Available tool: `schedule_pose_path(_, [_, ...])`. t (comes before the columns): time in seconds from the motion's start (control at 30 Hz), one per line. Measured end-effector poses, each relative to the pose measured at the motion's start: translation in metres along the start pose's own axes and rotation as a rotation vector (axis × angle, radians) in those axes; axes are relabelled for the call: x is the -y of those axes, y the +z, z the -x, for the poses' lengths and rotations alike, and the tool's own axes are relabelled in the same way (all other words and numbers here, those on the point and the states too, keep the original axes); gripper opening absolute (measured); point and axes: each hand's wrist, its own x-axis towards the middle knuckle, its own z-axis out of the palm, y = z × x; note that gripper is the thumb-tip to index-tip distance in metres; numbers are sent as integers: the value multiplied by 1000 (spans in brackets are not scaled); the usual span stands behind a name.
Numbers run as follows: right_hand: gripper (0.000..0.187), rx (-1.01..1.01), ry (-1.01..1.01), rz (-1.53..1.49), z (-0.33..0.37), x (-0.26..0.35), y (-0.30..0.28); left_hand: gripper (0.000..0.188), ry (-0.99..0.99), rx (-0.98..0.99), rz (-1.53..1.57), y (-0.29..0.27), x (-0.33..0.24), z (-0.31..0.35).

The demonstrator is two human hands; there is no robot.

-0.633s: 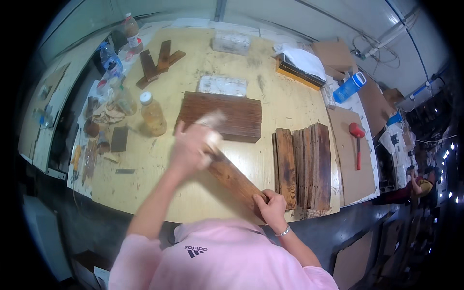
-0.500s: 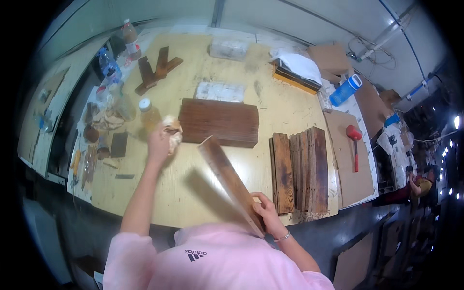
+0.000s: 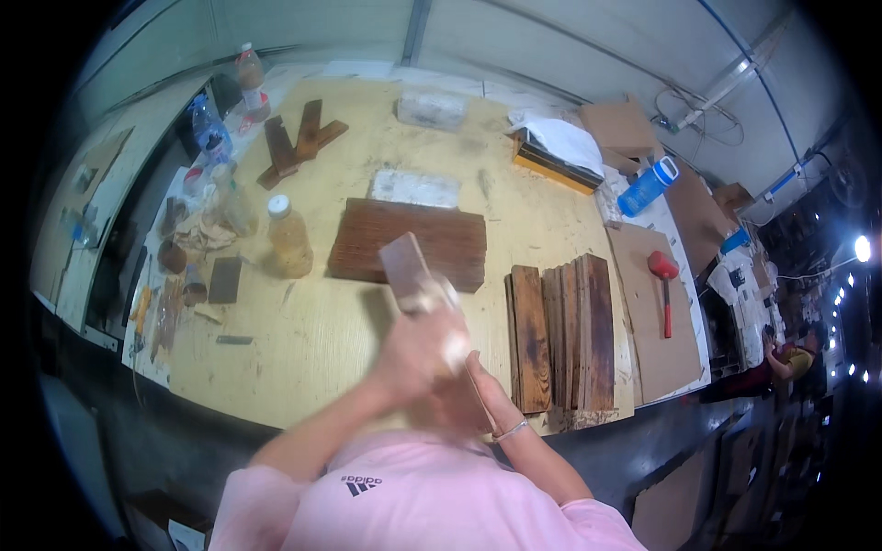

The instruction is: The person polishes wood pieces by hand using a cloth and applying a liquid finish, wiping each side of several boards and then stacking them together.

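- Swinging back from beside the yellow bottle (image 3: 289, 244), the left hand (image 3: 418, 354) is now over the board (image 3: 401, 260), curled round a pale cloth (image 3: 455, 351); blur hides its exact grip.
- Slanting between the hands, the board has its far end in front of the dark stack (image 3: 404, 237), seemingly lifted; cloth and board appear to meet again, so the rubbing looks to be back under way.
- Closed on the board's near end, the right hand (image 3: 493, 399) steadies it, thumb at the edge; some fingers are hidden.
- Left on the worktop (image 3: 266, 376): clear bottles, a crumpled rag (image 3: 204, 230), a dark square (image 3: 225, 280) and a small metal strip (image 3: 234, 340); crossed planks (image 3: 294, 142) lie farther back.
- Middle: two whitish blocks (image 3: 413, 188) behind the stack.
- Right: a row of planks (image 3: 531, 344), then a red mallet (image 3: 662, 266) on cardboard (image 3: 643, 358), a blue bottle (image 3: 646, 188) beyond.
- Room: pale wall panels (image 3: 303, 32) behind; far right, a co-worker (image 3: 795, 363) and bright lamps (image 3: 862, 248) in dimness.
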Motion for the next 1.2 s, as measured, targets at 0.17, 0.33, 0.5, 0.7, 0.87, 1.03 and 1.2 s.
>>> schedule_pose_path(0.17, [59, 217, 291, -323, 17, -6, 1, 32, -875, -463, 434, -75, 119, -55])
schedule_pose_path(0.33, [55, 208, 120, -173, 12, 1, 1, 29, -552, -582, 441, -77, 158, -24])
schedule_pose_path(0.5, [51, 172, 77, -168, 8, 11, -1, 50, -426, -196, 365, -53, 128, 25])
schedule_pose_path(0.7, [52, 288, 145, -172, 2, 6, -14, 43, -583, -404, 856, -96, 82, 2])
schedule_pose_path(0.87, [65, 411, 197, -217, -9, -5, -33, 11, -477, -479, 755, -89, 91, 4])
schedule_pose_path(1.03, [67, 358, 193, -193, -4, -5, -34, 8, -545, -534, 701, -87, 99, 9])
schedule_pose_path(1.2, [56, 251, 166, -228, 1, -3, -24, 9, -515, -638, 604, -97, 113, 31])
